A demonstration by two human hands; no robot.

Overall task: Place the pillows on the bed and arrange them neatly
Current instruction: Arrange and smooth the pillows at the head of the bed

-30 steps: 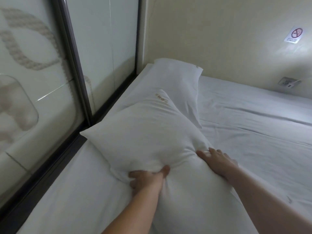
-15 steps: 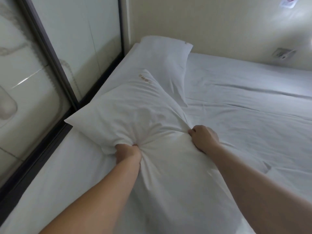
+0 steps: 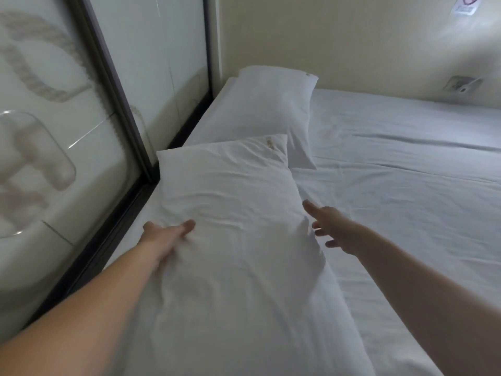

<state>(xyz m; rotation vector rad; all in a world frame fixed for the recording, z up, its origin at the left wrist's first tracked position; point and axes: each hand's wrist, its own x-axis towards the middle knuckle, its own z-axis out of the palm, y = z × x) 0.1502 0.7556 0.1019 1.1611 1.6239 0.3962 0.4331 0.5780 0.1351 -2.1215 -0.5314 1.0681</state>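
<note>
Two white pillows lie in a row along the left side of the bed, which has a white sheet. The near pillow lies flat and wrinkled, with a small gold mark near its far corner. The far pillow sits in the corner against the wall, its near end touching the near pillow. My left hand rests open and flat on the near pillow's left edge. My right hand hovers open with spread fingers just at the pillow's right edge, holding nothing.
A glass partition with a dark frame runs close along the bed's left side. A beige wall stands behind the bed, with a socket and a no-smoking sticker. Bare sheet spreads to the right.
Both hands had bunched the near pillow's cover in fists; they have let go and opened. The pillow now lies flat, turned straighter and lined up with the far pillow.
</note>
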